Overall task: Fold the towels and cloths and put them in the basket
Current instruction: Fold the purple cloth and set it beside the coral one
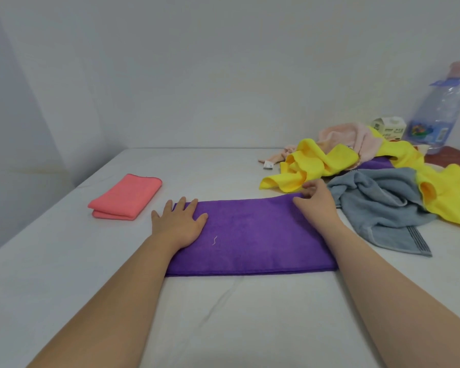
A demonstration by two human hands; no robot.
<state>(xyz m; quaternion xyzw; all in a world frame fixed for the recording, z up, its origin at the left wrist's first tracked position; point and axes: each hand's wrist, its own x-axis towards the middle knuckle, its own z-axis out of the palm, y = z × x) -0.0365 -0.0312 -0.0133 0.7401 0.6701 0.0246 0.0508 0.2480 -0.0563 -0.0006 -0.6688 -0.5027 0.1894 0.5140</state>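
As L hand (179,221) presses towel (250,235), bottle (436,110) by carton (388,127).

Blurred bottle (436,112), edge-cropped yellow cloth (452,200)

Print on carton (388,128) and bottle label (427,132): too blurred, nothing readable.

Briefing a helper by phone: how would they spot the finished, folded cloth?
On the white table, look left of the flat purple towel. The coral cloth lies there alone, neatly folded, unlike the crumpled heap at the right.
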